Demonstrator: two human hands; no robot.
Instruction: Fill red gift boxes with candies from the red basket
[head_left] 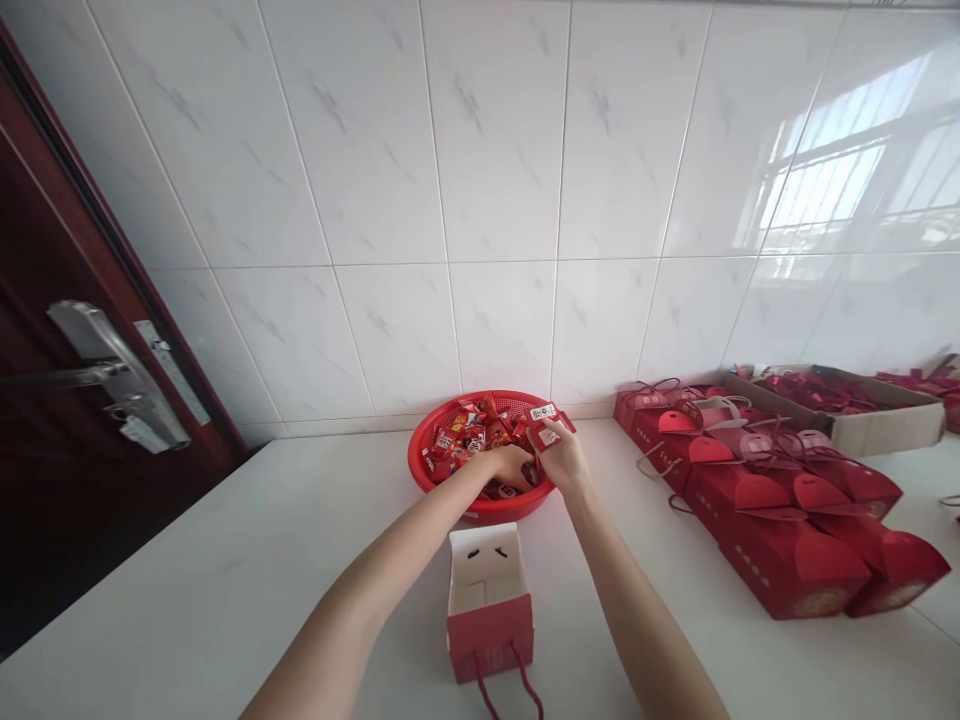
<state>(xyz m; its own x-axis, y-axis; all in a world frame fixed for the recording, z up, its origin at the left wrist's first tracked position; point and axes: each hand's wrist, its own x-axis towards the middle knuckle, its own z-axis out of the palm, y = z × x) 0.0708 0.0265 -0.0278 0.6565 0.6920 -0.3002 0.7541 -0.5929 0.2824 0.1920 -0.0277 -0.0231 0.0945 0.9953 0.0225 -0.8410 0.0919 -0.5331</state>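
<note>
A round red basket (424,470) filled with small wrapped sweets (469,437) stands against the tiled wall. My left hand (512,467) reaches down among the sweets at the basket's right side; its fingertips are hidden there. Over the right rim, my right hand (564,455) has its fingers closed on a red packet (546,428) with a white label. An open red box (491,632) with a white inside and cord handles stands on the white table (360,600), in front of the basket and between my forearms.
Several closed red gift boxes (795,540) stand in rows on the right. Behind them a cardboard carton (889,428) holds red items. A dark red door (45,430) with a metal handle (124,375) is at the left.
</note>
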